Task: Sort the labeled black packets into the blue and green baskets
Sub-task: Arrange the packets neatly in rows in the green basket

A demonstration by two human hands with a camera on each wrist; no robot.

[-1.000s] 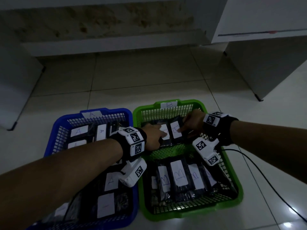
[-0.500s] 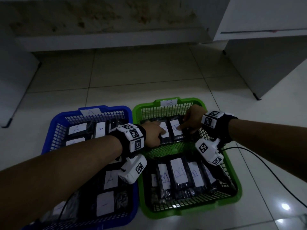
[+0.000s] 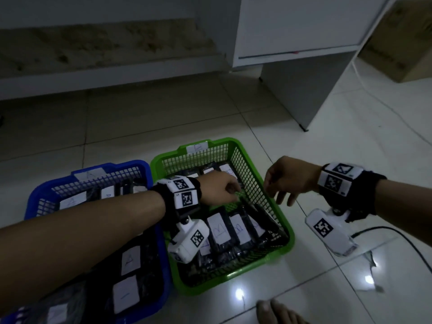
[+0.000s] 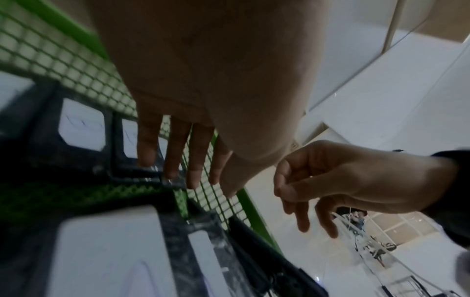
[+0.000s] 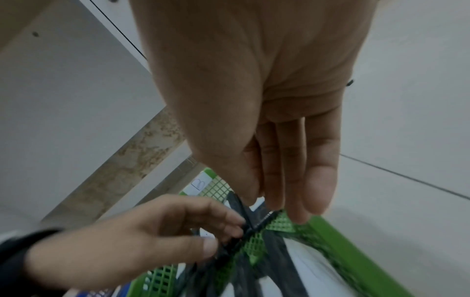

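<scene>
The green basket (image 3: 236, 271) marked B holds black packets with white B labels, one row in front (image 3: 219, 228) and one at the back (image 3: 228, 170). To its left, the blue basket (image 3: 131, 164) marked A holds packets with A labels (image 3: 131, 259). My left hand (image 3: 235, 191) hovers inside the green basket between the two rows. Its fingers (image 4: 172, 160) hang relaxed over the back packets and hold nothing. My right hand (image 3: 278, 195) is just outside the basket's right rim. Its fingers (image 5: 318, 180) hang loose and empty.
The baskets stand side by side on a pale tiled floor. A white cabinet (image 3: 304, 94) stands behind on the right, a low wall ledge (image 3: 105, 76) runs along the back. A black cable (image 3: 385, 230) lies on the floor at right. A bare foot (image 3: 278, 312) shows at the bottom edge.
Both hands had been touching the back-row packets in the green basket. The right hand has moved right, out over the rim. The left hand has drawn back slightly.
</scene>
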